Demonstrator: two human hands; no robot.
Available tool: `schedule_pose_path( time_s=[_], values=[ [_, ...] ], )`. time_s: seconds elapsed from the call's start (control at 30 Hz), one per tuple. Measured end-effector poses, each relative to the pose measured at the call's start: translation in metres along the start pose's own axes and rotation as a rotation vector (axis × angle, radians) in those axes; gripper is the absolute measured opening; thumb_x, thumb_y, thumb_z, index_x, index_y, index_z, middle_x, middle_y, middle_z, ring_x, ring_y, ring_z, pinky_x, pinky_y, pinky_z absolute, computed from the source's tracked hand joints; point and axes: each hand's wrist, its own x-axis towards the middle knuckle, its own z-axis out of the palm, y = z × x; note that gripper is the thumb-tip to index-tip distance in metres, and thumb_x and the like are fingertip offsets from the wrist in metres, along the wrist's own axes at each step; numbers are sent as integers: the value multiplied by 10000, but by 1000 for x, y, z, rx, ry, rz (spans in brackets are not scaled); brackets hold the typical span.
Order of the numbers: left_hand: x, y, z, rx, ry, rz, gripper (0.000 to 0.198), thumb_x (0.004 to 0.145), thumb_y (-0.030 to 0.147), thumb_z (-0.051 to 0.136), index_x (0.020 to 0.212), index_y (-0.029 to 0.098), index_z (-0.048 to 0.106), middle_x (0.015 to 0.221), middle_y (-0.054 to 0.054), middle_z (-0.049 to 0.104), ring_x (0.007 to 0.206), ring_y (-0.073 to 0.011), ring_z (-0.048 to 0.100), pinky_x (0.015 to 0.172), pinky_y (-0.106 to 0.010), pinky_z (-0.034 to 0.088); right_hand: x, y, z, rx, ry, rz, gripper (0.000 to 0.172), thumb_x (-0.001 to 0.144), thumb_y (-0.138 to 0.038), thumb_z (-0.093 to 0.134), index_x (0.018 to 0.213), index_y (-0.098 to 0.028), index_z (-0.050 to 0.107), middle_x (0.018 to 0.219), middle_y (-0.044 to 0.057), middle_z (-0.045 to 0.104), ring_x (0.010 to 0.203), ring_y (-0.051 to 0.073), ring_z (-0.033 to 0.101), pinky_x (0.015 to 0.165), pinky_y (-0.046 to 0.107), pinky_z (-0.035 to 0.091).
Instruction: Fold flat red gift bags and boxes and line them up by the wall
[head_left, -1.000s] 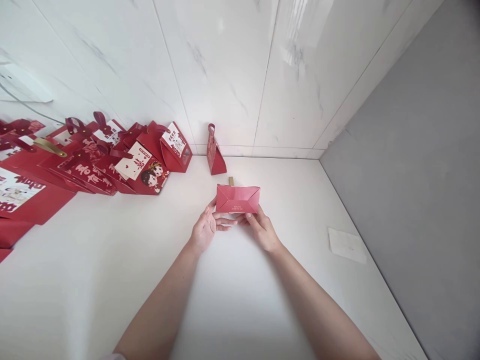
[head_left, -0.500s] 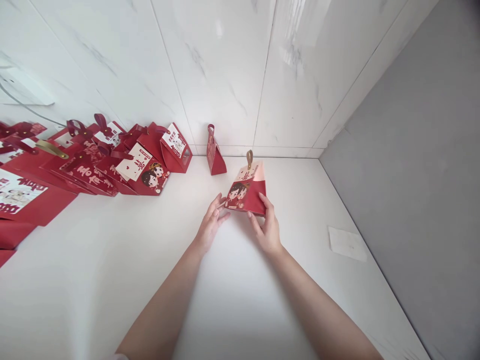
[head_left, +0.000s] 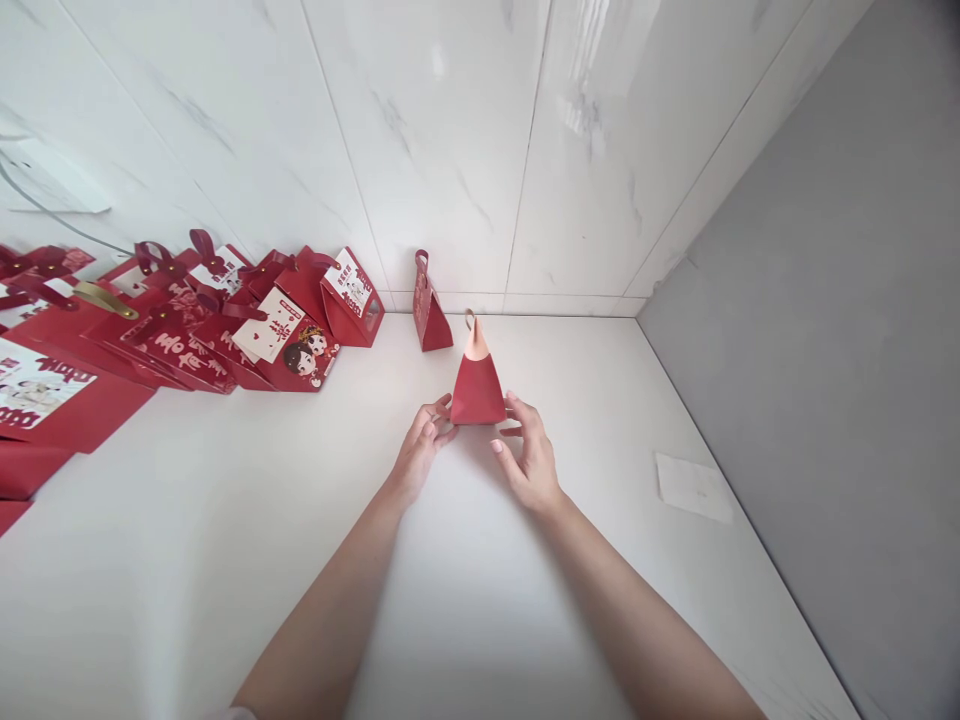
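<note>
A triangular red gift box [head_left: 478,390] stands upright on the white table, with a peach top and a looped strap handle at its peak. Its plain red side now faces me. My left hand [head_left: 421,448] is at the box's lower left edge, fingers apart and curved, the fingertips touching or nearly touching it. On the other side, my right hand [head_left: 531,455] is open, its thumb and fingers spread around the lower right edge; whether a fingertip touches the box I cannot tell. Behind the box stands a smaller-looking red gift box [head_left: 432,312] with a dark red loop.
Several red gift boxes [head_left: 289,345] with loop handles crowd the table's left side along the marbled wall [head_left: 450,150]. A whitish flat patch [head_left: 694,487] lies at the right, near the grey panel [head_left: 840,330]. A cable [head_left: 64,222] runs along the wall at far left.
The box has turned, so its printed couple side is out of sight and its plain side faces me. My right hand has loosened from its grip on the box.
</note>
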Motion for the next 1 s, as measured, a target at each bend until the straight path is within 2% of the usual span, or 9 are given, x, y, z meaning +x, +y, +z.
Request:
schedule_pose_path(
  time_s=[0.13,0.3,0.5,0.6,0.67,0.73,0.87,0.93,1.0],
  values=[
    [-1,2,2,95,-60,20,361,829,533,660,900,179,655,1563,-87,338,1338,-348,455,1103,-489,391,1,-2,1,-66,-41,-41,348,964,-381,516,1304,-307,512,1354,103,493,1256,282,519,993,472,509],
    [-1,2,8,197,0,57,319,648,240,842,875,183,624,1545,-81,329,1266,-321,518,1071,-474,445,2,-2,3,-48,-28,-46,255,931,-342,572,1176,-285,525,1277,105,554,1166,271,569,904,442,533],
    [-2,5,9,212,-12,56,298,646,187,815,847,178,595,1572,-92,296,1307,-323,484,1067,-458,453,2,0,-1,27,-33,10,140,944,-378,548,926,-252,608,1286,101,591,1092,257,615,872,420,537],
    [0,3,3,132,-18,23,246,674,161,750,859,198,591,1589,-68,311,1431,-327,344,1106,-454,396,1,6,-4,62,-37,26,385,997,-403,447,692,-237,617,962,59,713,876,223,672,994,468,469],
    [1,1,-1,50,37,-11,267,723,169,675,973,221,598,1484,-85,481,1401,-305,405,1117,-470,363,-1,8,-3,60,-20,33,477,1016,-418,390,632,-246,614,653,14,651,667,198,638,993,480,457],
    [3,-1,-4,40,158,12,321,774,187,625,1087,237,574,1309,-89,629,1292,-279,531,1119,-475,344,-1,9,-2,34,54,67,454,1012,-428,397,655,-249,614,606,12,599,630,200,601,899,455,494],
    [6,-1,-7,123,384,87,255,832,257,618,1081,237,568,1199,-68,654,1177,-245,599,1088,-436,370,2,11,2,31,243,188,232,960,-447,514,972,-237,610,1061,90,622,1029,243,601,928,425,489],
    [7,0,-6,124,392,70,230,844,310,624,1056,227,589,1186,-73,644,1162,-245,599,1047,-417,408,5,15,2,95,250,290,376,940,-482,543,1226,-237,530,1323,119,525,1246,256,509,1031,440,439],
    [8,0,-5,111,382,66,232,847,362,635,1026,217,613,1160,-75,648,1133,-242,608,995,-387,445,7,18,0,180,188,397,555,936,-513,541,1403,-252,393,1404,121,489,1318,256,464,1080,449,397]
  ],
)
